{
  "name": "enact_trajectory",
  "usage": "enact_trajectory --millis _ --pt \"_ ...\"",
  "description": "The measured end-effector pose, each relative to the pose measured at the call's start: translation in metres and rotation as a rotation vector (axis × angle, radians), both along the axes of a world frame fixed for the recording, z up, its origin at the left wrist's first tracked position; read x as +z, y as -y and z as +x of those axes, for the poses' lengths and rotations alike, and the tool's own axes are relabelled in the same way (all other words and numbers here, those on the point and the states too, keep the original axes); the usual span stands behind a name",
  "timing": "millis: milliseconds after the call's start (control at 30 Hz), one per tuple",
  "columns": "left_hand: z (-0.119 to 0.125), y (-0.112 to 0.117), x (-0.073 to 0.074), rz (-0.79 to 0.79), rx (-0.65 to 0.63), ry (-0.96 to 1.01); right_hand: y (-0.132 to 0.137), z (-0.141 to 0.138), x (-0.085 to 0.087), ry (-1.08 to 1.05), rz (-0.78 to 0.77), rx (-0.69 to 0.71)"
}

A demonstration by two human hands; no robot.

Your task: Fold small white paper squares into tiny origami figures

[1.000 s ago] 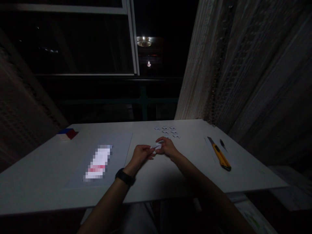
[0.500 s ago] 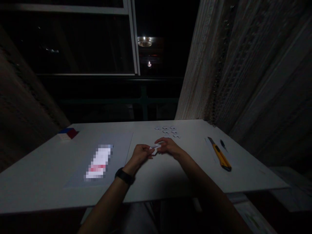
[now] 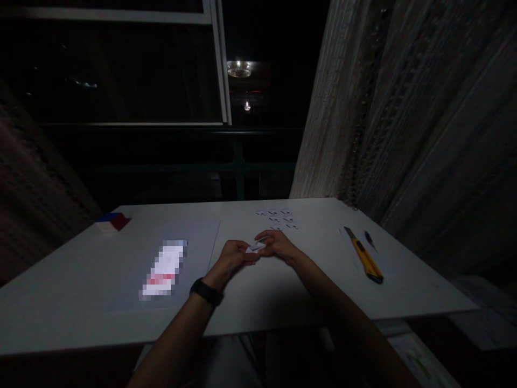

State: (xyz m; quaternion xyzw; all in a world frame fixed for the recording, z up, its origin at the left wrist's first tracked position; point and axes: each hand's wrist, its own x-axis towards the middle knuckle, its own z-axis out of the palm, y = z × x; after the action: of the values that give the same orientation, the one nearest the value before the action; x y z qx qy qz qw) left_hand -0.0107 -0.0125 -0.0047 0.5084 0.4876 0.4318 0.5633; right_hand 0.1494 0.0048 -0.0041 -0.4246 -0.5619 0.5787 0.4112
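Observation:
Between my two hands is a small folded piece of white paper [image 3: 255,248], held just over the white table [image 3: 258,302]. My left hand [image 3: 233,257], with a dark band on its wrist, pinches the paper's left side. On the right side my right hand [image 3: 279,246] grips it, the index finger arched over the top. Farther back lie several small folded paper pieces [image 3: 274,220], set out in short rows; their details are too dim to read.
A lit phone [image 3: 163,269], its screen blurred, lies on a pale sheet [image 3: 202,237] at left. Beyond it sits a red, blue and white cube [image 3: 112,222]. At right rest a yellow box cutter [image 3: 365,258] and a small dark pointed object [image 3: 370,240]. Curtains [image 3: 323,108] flank the dark window.
The folded paper has turned in my fingers and now shows a flatter shape. Both hands shift only slightly, and the things on the table stay put.

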Motion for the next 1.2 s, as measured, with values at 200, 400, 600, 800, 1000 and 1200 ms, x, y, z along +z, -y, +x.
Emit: enact_trajectory --millis 200,400,600,800,1000,1200 --pt "0.001 -0.001 0.0 0.018 0.034 -0.049 -0.003 -0.002 -0.004 0.004 -0.025 -0.052" --pt "-0.001 -0.004 -0.002 -0.031 0.027 0.194 -0.002 -0.005 -0.003 -0.119 -0.038 -0.187" --pt "-0.003 -0.005 0.0 -0.022 0.099 0.11 -0.005 -0.006 -0.008 -0.041 -0.047 -0.178" --pt "-0.006 -0.007 0.002 -0.03 0.061 0.057 -0.004 0.0 -0.003 -0.099 -0.029 -0.035" --pt "-0.008 -0.006 0.003 -0.049 0.018 0.053 -0.004 0.004 -0.002 -0.02 0.027 0.053" --pt "-0.005 -0.004 0.006 -0.028 0.053 0.102 -0.005 -0.005 -0.008 0.02 0.041 -0.101"
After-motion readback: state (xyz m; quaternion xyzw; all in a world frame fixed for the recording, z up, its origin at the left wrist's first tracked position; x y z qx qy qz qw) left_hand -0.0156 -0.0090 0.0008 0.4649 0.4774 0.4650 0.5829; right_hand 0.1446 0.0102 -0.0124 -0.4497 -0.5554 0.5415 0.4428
